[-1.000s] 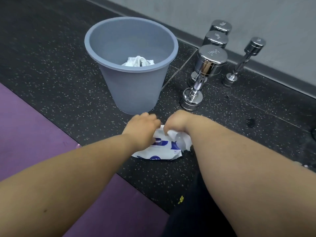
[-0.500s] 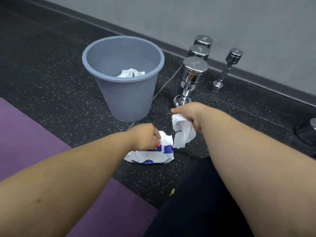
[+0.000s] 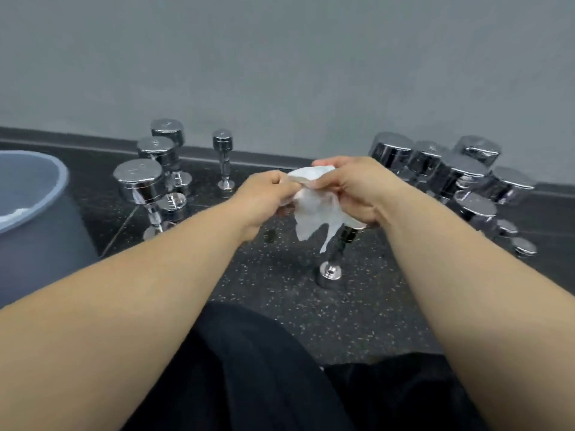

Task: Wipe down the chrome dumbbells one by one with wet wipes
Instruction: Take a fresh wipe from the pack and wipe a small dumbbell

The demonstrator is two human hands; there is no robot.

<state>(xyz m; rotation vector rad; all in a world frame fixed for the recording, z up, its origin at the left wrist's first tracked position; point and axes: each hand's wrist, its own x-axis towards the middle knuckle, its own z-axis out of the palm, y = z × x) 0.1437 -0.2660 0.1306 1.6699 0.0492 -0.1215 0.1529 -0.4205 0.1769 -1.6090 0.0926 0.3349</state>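
Both hands hold one white wet wipe (image 3: 314, 209) in the air at the middle of the view. My left hand (image 3: 264, 199) pinches its left edge and my right hand (image 3: 351, 188) pinches its top right, so the wipe hangs down between them. Directly below and behind the wipe a small chrome dumbbell (image 3: 334, 259) stands upright on the floor, its top partly hidden by my right hand. Several chrome dumbbells (image 3: 140, 181) stand upright at the left by the wall. A pile of larger chrome dumbbells (image 3: 451, 172) lies at the right.
A grey-blue bin (image 3: 34, 181) with white wipes inside stands at the far left. The floor is black speckled rubber (image 3: 280, 293), ending at a grey wall with a dark skirting. My black-clad legs fill the bottom of the view.
My right hand lifted the wipe out of the pack and my left hand left the pack to join it. The view swung right and up; the wipe pack is out of view.
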